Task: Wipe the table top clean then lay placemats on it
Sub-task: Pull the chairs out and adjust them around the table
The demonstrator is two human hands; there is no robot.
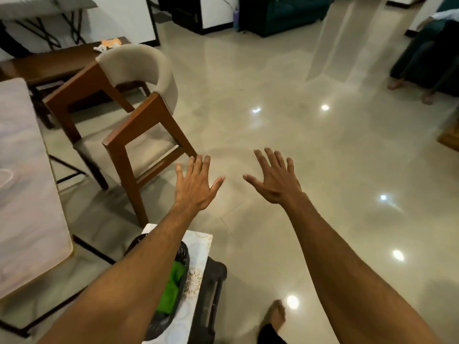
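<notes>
Over glossy floor (pixel 273 108): both hands (pixel 196 187) spread, empty.

1 wooden chair (pixel 134 117) (beige cushioned) on glossy floor (pixel 273 120)

Two hands (pixel 196 187) (pixel 278 182), one chair (pixel 139 63) (one table (pixel 24 194))

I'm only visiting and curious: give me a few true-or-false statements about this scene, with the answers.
1. The left hand and the right hand are both empty, fingers spread. True.
2. The green cloth lies on the table top. False: it sits in a dark basket beside the table.
3. The chair has a wooden frame and a pale padded back. True.
4. The left hand presses on the table. False: it is held out above the floor, apart from the table.
</notes>
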